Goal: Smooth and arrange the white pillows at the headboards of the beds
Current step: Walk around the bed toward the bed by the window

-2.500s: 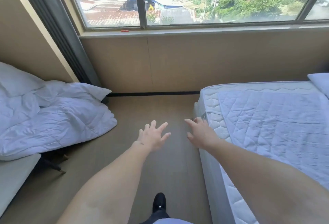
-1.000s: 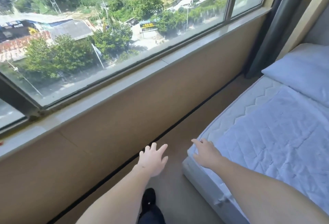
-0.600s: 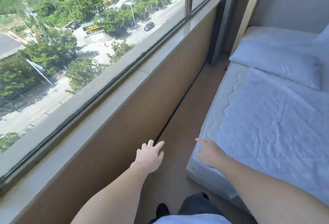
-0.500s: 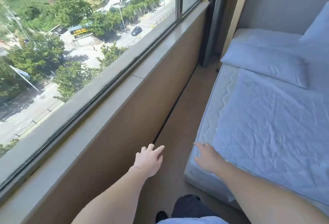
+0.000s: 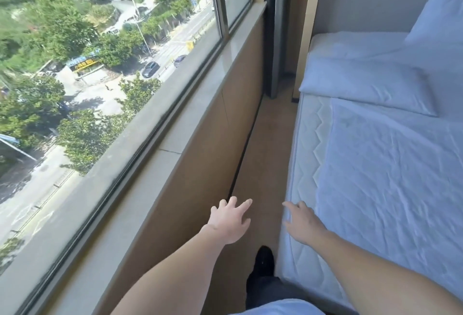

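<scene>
A white pillow (image 5: pixel 365 84) lies flat across the bed (image 5: pixel 304 164), a little short of the grey headboard (image 5: pixel 363 1). A second white pillow (image 5: pixel 441 11) leans upright against that headboard at the far right. My left hand (image 5: pixel 230 219) hovers over the narrow floor strip with fingers spread, holding nothing. My right hand (image 5: pixel 303 222) is stretched forward over the near corner of the mattress, fingers relaxed and empty. Both hands are far from the pillows.
A long window with a stone sill (image 5: pixel 175 124) and a wood-panelled wall run along the left. A dark curtain (image 5: pixel 273 29) hangs in the far corner. Between wall and bed runs a narrow floor aisle (image 5: pixel 265 154); my black shoe (image 5: pixel 263 262) stands in it.
My view has swung right from the other bed and the window to this bed's headboard. I have stepped into the aisle. Both hands stay outstretched and empty.
</scene>
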